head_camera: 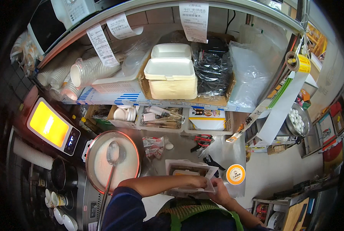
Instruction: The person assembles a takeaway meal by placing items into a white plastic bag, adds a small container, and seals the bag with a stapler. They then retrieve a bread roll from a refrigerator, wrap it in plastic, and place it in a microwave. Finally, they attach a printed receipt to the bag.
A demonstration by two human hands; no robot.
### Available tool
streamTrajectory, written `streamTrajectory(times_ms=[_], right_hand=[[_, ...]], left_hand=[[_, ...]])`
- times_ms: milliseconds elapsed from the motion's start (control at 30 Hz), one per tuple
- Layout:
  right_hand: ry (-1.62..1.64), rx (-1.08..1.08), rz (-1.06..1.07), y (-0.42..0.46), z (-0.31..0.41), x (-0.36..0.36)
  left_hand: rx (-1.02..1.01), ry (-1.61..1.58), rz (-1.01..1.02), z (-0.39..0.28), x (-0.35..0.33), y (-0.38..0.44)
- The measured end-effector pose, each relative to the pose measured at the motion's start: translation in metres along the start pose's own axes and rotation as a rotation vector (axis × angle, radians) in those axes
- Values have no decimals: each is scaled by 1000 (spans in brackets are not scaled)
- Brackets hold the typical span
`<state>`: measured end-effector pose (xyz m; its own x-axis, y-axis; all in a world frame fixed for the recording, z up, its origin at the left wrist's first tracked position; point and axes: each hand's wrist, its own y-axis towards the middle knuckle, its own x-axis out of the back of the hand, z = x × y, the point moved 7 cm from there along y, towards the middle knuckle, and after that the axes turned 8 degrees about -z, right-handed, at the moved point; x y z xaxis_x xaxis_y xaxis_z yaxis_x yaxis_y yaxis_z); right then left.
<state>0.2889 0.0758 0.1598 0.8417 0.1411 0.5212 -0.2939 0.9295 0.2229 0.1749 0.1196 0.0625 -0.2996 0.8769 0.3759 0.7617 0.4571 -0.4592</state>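
A pale open-topped bag or carton (172,167) is before me at the counter's front edge. Inside it sits a lidded food box (186,172). My left hand (198,182) reaches over the opening, its fingers partly hidden at the inner right side. With my right hand (219,193) I hold the outer right edge of the bag. Right of it stands a round tub with an orange-rimmed printed lid (235,174). A black tool (213,164), partly covered, lies behind the bag.
Left stands a steel pot of whitish porridge-like food (99,161), with a long-handled ladle (113,153) across it. Red-handled scissors (203,140) and a red-and-white packet (153,145) lie farther back. Foam boxes (172,86) and cup stacks (94,73) fill the shelf; printed slips (193,21) hang above.
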Motion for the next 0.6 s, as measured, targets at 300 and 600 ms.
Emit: streamTrajectory(times_ms=[300, 600], right_hand=[[63, 97, 144, -20, -55, -52], [77, 66, 74, 5, -22, -28]], left_hand=[[135, -150, 11, -15, 35, -49], [92, 546, -583, -161, 133, -158]])
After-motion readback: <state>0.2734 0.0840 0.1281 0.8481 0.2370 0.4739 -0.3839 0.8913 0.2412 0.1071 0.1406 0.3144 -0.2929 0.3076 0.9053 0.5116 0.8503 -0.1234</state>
